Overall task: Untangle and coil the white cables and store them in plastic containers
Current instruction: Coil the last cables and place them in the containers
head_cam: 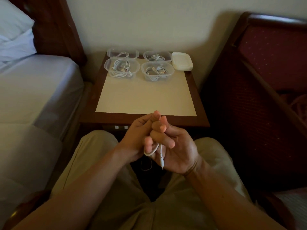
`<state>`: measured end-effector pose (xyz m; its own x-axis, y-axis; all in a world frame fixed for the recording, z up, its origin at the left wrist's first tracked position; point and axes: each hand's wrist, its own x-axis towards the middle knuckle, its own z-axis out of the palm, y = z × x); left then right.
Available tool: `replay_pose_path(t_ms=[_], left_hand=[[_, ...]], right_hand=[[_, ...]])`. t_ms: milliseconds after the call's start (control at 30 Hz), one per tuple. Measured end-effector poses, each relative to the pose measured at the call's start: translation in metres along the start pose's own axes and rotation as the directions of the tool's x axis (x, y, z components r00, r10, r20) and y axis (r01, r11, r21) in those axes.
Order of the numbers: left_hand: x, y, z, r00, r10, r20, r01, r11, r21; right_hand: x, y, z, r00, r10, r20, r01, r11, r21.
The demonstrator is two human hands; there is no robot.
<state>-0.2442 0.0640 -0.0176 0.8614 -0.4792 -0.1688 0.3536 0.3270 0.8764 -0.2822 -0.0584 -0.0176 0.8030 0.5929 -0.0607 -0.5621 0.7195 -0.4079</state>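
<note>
Your two hands meet over your lap at the near edge of the bedside table [144,118], about the centre of the view. Your left hand [139,138] has its fingers curled in against the right, pinching the white cable [155,151] where it runs up between the two hands. Your right hand [176,146] is palm up with its fingers curled round the same cable; the thumb lies across the top. Below the fingers a short loop of the cable hangs toward 7 o'clock, and its plug end [162,162] dangles straight down at 6 o'clock, metal tip lowest.

At 12 o'clock from your hands, at the far edge of the table against the wall, stand four clear plastic containers in two rows of two, all without lids on. The near left container [121,68] holds a coil of white cable, and so does the near right container [157,71]. Behind them, the far left container [123,53] and the far right container [157,55] each hold a smaller bundle of white cable. Just beside the right-hand pair, toward 1 o'clock, lies a stack of white lids [182,63].

A bed [36,87] with pale sheets fills the 9 to 10 o'clock side, and a dark red upholstered chair [265,72] stands at 2 to 3 o'clock. No brand, label or writing can be read on anything here.
</note>
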Motion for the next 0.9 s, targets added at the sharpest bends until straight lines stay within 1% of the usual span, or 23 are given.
replay_pose_path(t_ms=[67,133,167,233,267,333,400,467,533,567,633,667,700,733,767,800,833,867,900], left_hand=[[-0.001,0.000,0.000,0.999,-0.025,0.021,0.026,0.999,-0.026],[-0.003,-0.003,-0.001,0.998,-0.042,0.054,0.044,0.998,-0.034],[-0.003,-0.005,0.000,0.996,-0.050,0.074,0.050,0.999,0.006],[-0.003,-0.010,0.001,0.995,-0.054,0.088,0.037,0.981,0.189],[-0.002,-0.013,0.001,0.995,-0.050,0.088,0.023,0.957,0.290],[0.000,-0.017,-0.001,0.993,-0.052,0.104,-0.001,0.888,0.460],[-0.001,-0.017,-0.002,0.985,-0.093,0.145,-0.006,0.821,0.571],[-0.003,-0.017,-0.003,0.970,-0.179,0.164,0.026,0.748,0.663],[-0.005,-0.017,-0.007,0.962,-0.232,0.146,0.047,0.665,0.745],[-0.004,-0.015,-0.009,0.966,-0.218,0.142,0.021,0.610,0.792],[-0.004,-0.006,-0.012,0.974,-0.164,0.158,-0.066,0.462,0.885],[-0.003,-0.001,-0.014,0.976,-0.129,0.173,-0.116,0.365,0.924],[-0.002,0.006,-0.014,0.978,-0.082,0.190,-0.164,0.255,0.953],[-0.001,0.012,-0.015,0.979,-0.023,0.204,-0.198,0.156,0.968],[-0.001,0.017,-0.017,0.976,0.030,0.217,-0.219,0.091,0.971],[0.000,0.020,-0.019,0.969,0.076,0.236,-0.240,0.056,0.969],[0.001,0.023,-0.022,0.957,0.118,0.265,-0.270,0.036,0.962],[0.002,0.024,-0.026,0.942,0.154,0.298,-0.306,0.030,0.952],[0.003,0.025,-0.029,0.930,0.180,0.321,-0.334,0.047,0.941]], right_hand=[[0.000,-0.001,0.001,0.999,-0.032,-0.036,0.031,0.999,-0.026],[0.000,-0.006,0.005,0.983,-0.124,-0.138,0.114,0.990,-0.084],[0.000,-0.011,0.006,0.964,-0.179,-0.199,0.159,0.981,-0.112],[-0.002,-0.023,0.009,0.914,-0.286,-0.287,0.235,0.951,-0.202],[-0.003,-0.028,0.010,0.888,-0.333,-0.317,0.249,0.928,-0.277],[-0.005,-0.033,0.011,0.842,-0.408,-0.353,0.231,0.863,-0.448],[-0.006,-0.033,0.010,0.811,-0.464,-0.357,0.219,0.806,-0.549],[-0.006,-0.034,0.006,0.774,-0.526,-0.353,0.209,0.738,-0.642],[-0.005,-0.039,0.000,0.733,-0.582,-0.353,0.131,0.630,-0.766],[-0.004,-0.041,-0.003,0.716,-0.606,-0.345,0.048,0.536,-0.843],[-0.005,-0.042,-0.005,0.710,-0.632,-0.311,-0.181,0.263,-0.948],[-0.006,-0.040,-0.006,0.715,-0.632,-0.301,-0.287,0.127,-0.949],[-0.006,-0.039,-0.007,0.724,-0.626,-0.290,-0.364,0.010,-0.931],[-0.007,-0.037,-0.007,0.737,-0.613,-0.284,-0.418,-0.083,-0.905],[-0.007,-0.037,-0.008,0.756,-0.584,-0.294,-0.463,-0.161,-0.872],[-0.006,-0.037,-0.008,0.780,-0.535,-0.324,-0.498,-0.218,-0.839],[-0.005,-0.036,-0.008,0.798,-0.473,-0.375,-0.522,-0.230,-0.821],[-0.005,-0.035,-0.007,0.800,-0.405,-0.443,-0.536,-0.148,-0.831],[-0.005,-0.033,-0.005,0.801,-0.333,-0.498,-0.526,0.006,-0.850]])
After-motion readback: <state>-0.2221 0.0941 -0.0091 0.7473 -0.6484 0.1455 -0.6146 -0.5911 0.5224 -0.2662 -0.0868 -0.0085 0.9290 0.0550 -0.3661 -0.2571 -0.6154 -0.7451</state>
